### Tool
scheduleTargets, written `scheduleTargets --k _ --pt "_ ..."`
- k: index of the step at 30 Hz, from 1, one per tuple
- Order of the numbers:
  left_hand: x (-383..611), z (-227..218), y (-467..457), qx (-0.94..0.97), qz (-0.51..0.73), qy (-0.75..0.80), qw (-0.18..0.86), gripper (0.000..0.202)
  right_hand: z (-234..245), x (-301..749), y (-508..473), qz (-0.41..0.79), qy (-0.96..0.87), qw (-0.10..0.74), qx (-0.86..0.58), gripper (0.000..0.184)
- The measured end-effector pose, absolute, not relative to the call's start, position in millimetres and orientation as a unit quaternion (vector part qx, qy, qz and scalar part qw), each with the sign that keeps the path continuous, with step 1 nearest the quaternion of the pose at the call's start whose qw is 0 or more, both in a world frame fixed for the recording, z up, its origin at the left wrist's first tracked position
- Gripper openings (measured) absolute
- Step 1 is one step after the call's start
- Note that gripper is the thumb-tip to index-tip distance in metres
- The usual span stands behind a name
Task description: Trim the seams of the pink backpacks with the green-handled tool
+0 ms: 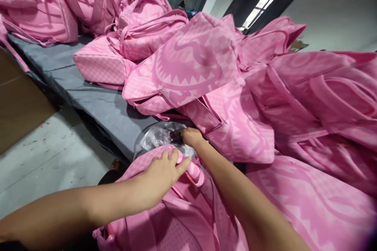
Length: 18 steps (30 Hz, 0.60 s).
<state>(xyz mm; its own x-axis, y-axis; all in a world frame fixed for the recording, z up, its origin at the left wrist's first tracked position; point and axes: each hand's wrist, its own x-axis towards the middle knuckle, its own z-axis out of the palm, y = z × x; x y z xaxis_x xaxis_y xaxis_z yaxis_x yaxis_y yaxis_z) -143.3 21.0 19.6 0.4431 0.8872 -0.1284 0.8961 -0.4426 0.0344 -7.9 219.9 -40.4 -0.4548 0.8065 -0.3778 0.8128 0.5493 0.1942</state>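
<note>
A pink backpack (176,211) lies close in front of me, its straps and padded back facing up. My left hand (165,172) rests over its top edge beside the carry handle (194,172), fingers apart and slightly bent. Just beyond the backpack, a clear plastic bag or container (153,137) sits at the table's edge. My right hand (192,137) reaches to its right side with the fingers closed. Something small and dark shows at those fingertips, too unclear to name.
Pink patterned backpacks (188,62) are heaped along the grey-covered table (97,106), to the right and at the back. A cardboard box (23,98) stands on the left above the pale floor (59,164). Far back, a person (183,3) is partly visible.
</note>
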Motion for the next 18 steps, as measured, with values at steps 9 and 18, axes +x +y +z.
scheduleTargets --k 9,18 --pt "-146.1 3.7 13.7 0.85 -0.005 0.527 -0.001 0.099 -23.0 114.4 163.4 -0.142 0.707 0.006 0.693 0.022" --pt "-149.9 -1.7 12.5 0.842 0.003 0.538 -0.045 0.097 -46.6 119.4 137.2 -0.075 0.671 -0.044 0.736 0.026"
